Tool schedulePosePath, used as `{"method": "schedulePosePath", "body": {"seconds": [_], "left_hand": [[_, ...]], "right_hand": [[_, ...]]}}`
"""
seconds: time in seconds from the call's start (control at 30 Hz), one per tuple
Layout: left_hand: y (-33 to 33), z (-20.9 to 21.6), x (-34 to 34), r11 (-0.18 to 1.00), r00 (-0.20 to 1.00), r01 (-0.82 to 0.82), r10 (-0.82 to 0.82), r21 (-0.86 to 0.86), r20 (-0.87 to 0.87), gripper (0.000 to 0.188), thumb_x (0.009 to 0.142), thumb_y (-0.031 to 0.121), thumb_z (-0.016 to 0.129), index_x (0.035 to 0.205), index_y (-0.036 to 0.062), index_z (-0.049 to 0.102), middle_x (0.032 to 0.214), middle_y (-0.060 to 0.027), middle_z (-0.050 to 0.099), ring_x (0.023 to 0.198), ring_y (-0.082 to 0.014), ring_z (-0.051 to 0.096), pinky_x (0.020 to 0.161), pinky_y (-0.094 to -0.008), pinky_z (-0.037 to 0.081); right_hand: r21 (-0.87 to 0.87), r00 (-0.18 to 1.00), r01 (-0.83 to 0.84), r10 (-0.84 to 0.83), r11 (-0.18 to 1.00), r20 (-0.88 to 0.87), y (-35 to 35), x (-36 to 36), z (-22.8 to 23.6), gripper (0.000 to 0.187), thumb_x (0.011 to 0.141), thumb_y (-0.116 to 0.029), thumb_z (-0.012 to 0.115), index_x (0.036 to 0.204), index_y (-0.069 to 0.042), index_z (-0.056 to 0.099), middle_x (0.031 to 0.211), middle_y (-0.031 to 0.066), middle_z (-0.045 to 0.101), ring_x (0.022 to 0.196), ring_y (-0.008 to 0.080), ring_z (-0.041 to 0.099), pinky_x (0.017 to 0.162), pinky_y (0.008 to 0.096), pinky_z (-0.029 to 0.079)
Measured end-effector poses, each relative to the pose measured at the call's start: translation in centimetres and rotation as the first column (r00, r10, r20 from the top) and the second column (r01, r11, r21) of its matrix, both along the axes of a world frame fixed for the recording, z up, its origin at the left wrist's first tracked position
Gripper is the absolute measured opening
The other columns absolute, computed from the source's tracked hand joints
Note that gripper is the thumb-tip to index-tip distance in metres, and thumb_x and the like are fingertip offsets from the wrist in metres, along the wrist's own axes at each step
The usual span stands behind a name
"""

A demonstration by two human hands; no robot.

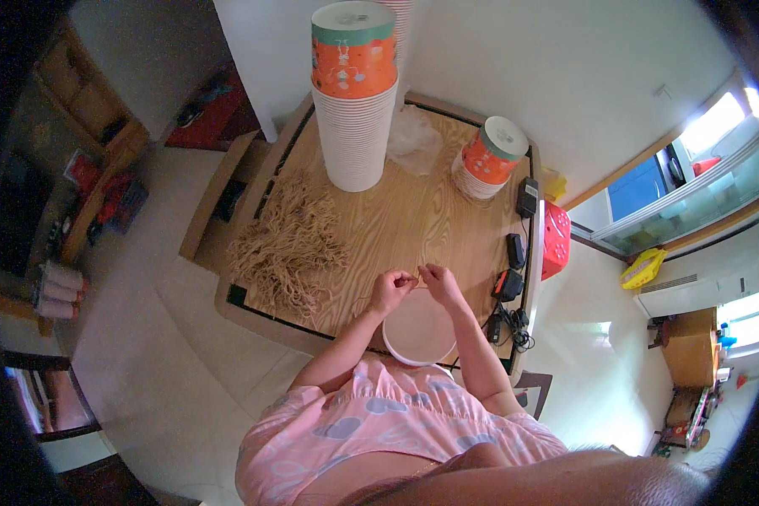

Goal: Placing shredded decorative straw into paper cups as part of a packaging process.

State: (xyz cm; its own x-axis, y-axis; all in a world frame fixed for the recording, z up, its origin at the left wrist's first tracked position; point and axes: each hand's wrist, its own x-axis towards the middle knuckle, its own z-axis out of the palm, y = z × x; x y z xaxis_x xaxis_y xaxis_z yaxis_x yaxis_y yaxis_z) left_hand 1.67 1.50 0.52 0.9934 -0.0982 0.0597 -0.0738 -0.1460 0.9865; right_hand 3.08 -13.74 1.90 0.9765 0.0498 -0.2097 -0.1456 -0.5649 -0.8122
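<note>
Just over the far rim of a white paper bucket (420,325), my left hand (394,291) and my right hand (441,283) come close together with their fingertips pinched. A thin tan cord seems to run between them; most of it is hidden by the fingers. The bucket stands open side up at the table's near edge, between my forearms and against my body. Left of my hands lies a loose heap of tan twisted cords (291,244).
A tall stack of upside-down paper buckets (354,126), orange and green on top, stands at the back. A shorter stack (491,156) is at the back right. Clear plastic wrap (416,139) lies between them. Black power adapters (527,198) and cables line the wooden table's (405,228) right edge.
</note>
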Motion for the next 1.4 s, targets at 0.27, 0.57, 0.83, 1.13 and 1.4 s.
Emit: {"method": "schedulePosePath", "body": {"seconds": [0.27, 0.57, 0.83, 1.13, 1.4], "left_hand": [[0.7, -0.5, -0.1, 0.998, 0.981, 0.05, -0.054, -0.024, -0.186, 0.011, 0.073, 0.011, 0.065, 0.078, 0.0019, 0.062, 0.072, -0.0029, 0.061, 0.066, -0.0098, 0.055, 0.06, -0.0245, 0.043], [0.4, 0.2, -0.2, 0.995, 0.981, 0.066, -0.078, -0.068, -0.179, 0.012, 0.075, 0.012, 0.064, 0.082, 0.0019, 0.062, 0.074, -0.0029, 0.062, 0.067, -0.0099, 0.055, 0.062, -0.0244, 0.044], [0.6, 0.9, -0.2, 0.997, 0.986, 0.072, -0.07, 0.008, -0.152, 0.013, 0.075, 0.014, 0.064, 0.082, 0.0024, 0.063, 0.073, -0.0035, 0.063, 0.066, -0.0094, 0.055, 0.061, -0.025, 0.045], [0.1, -1.4, 0.0, 0.998, 0.996, 0.055, -0.056, -0.03, -0.065, 0.013, 0.074, 0.015, 0.066, 0.078, 0.0026, 0.063, 0.067, -0.0026, 0.06, 0.06, -0.0084, 0.052, 0.056, -0.0242, 0.043], [0.5, 0.1, 0.0, 0.998, 1.0, 0.014, -0.014, -0.061, -0.003, 0.013, 0.073, 0.014, 0.066, 0.077, 0.0021, 0.063, 0.068, -0.0043, 0.062, 0.059, -0.0088, 0.054, 0.055, -0.023, 0.044]], "right_hand": [[0.501, 0.99, 0.026, 0.048, 0.865, -0.135, 0.8, -0.2, 3.6, 0.018, 0.083, -0.016, 0.053, 0.09, -0.001, 0.061, 0.075, 0.0013, 0.059, 0.07, 0.0082, 0.051, 0.063, 0.0209, 0.041], [0.341, 0.993, -0.026, 0.065, 0.94, -0.102, -0.9, -0.1, 2.4, 0.014, 0.078, -0.011, 0.06, 0.083, 0.001, 0.062, 0.072, 0.0025, 0.06, 0.067, 0.0098, 0.054, 0.06, 0.0222, 0.043], [0.022, 0.995, -0.066, 0.064, 0.998, 0.075, 0.2, -0.2, 4.2, 0.023, 0.079, -0.022, 0.057, 0.07, -0.001, 0.059, 0.057, 0.0068, 0.056, 0.054, 0.0099, 0.051, 0.049, 0.0266, 0.04], [-0.099, 0.969, -0.091, 0.111, 0.991, 0.219, 1.1, 0.0, 3.7, 0.035, 0.082, -0.027, 0.054, 0.062, 0.001, 0.054, 0.049, 0.0083, 0.046, 0.047, 0.0134, 0.045, 0.046, 0.03, 0.037], [0.392, 0.992, -0.094, 0.12, 0.915, -0.043, 0.5, 0.0, 6.3, 0.016, 0.081, -0.014, 0.058, 0.094, -0.004, 0.058, 0.078, -0.0008, 0.057, 0.069, 0.0069, 0.049, 0.061, 0.0213, 0.041]]}}
